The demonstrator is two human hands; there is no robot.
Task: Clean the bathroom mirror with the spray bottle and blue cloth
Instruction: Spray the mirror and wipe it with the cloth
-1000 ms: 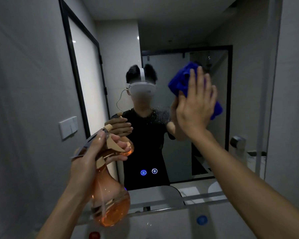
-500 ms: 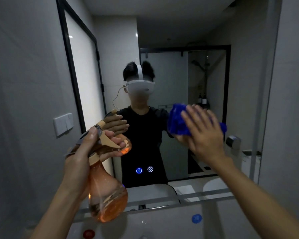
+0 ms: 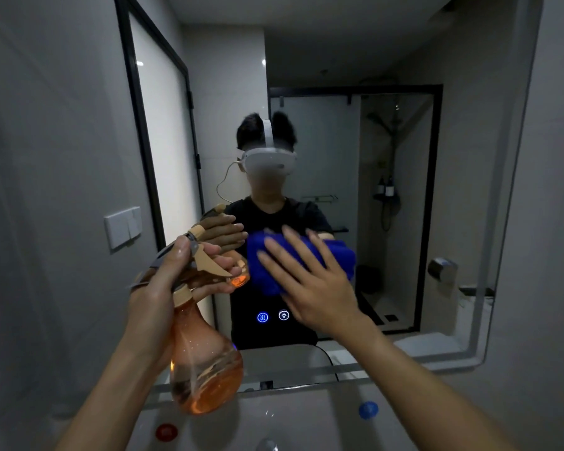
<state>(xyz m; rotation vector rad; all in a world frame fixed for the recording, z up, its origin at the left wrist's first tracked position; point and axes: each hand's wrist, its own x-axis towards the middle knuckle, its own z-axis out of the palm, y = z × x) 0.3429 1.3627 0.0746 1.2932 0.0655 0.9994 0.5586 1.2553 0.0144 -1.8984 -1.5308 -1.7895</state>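
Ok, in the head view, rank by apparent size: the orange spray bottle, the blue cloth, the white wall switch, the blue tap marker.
1. Orange translucent spray bottle, though nearest the camera.
2. Blue cloth, partly hidden by the right hand.
3. White wall switch plate.
4. Round blue tap marker.

Right hand (image 3: 319, 288) flattens blue cloth (image 3: 271, 265) against mirror (image 3: 388, 157), apparently touching; left hand (image 3: 163, 288) grips spray bottle (image 3: 205, 362).
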